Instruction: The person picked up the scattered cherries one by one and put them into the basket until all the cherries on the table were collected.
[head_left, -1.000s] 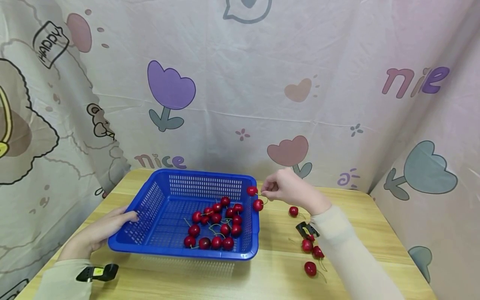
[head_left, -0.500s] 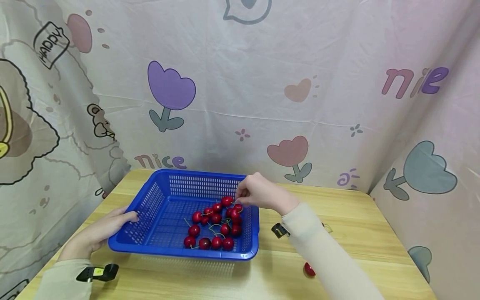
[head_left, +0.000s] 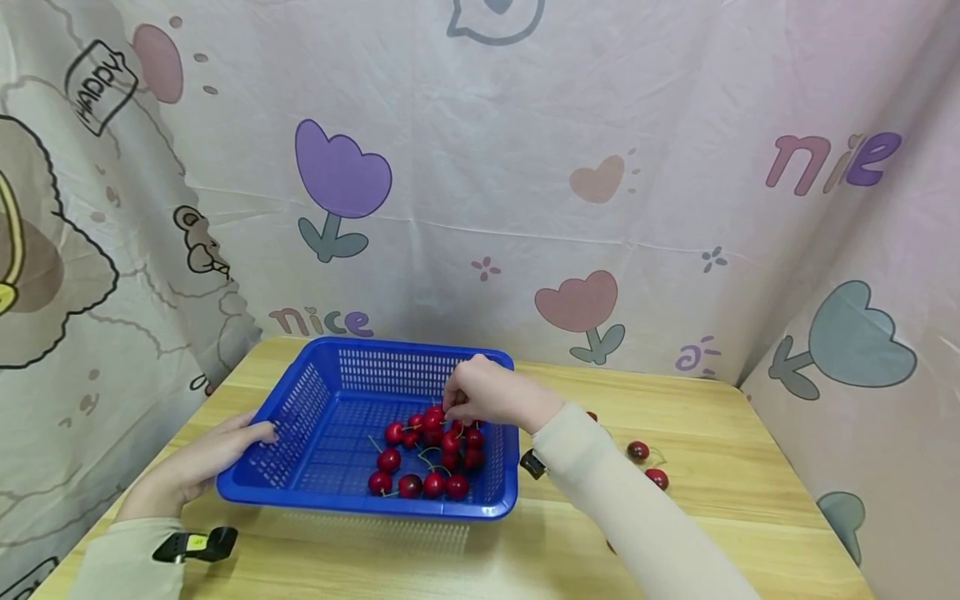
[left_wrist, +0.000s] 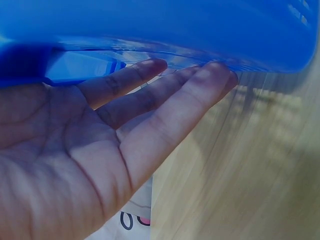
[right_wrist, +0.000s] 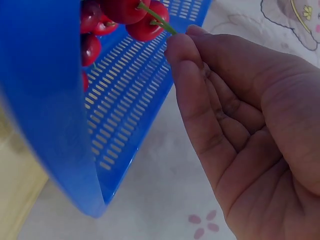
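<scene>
A blue plastic basket point(head_left: 360, 502) stands tilted on the table, with many red cherries point(head_left: 388, 459) gathered toward its right half. My left hand point(head_left: 202, 458) holds its left end, thumb over the rim. In the left wrist view, the fingers point(left_wrist: 172, 107) of that hand reach out under the blue plastic. Inside the basket's right end, my right hand point(head_left: 498, 396) pinches green stems between thumb and forefinger. Two cherries point(right_wrist: 125, 7) hang at those stems in the right wrist view, close over the other fruit.
On the table point(head_left: 720, 533) right of the basket lie a few loose cherries point(head_left: 638, 451), some partly hidden by my right sleeve point(head_left: 637, 508). A printed cloth point(head_left: 465, 183) hangs behind the table and at both sides.
My right hand has moved left from outside the basket's right rim to over the cherries inside, bringing two cherries by their stems. The left hand and basket stay put.
</scene>
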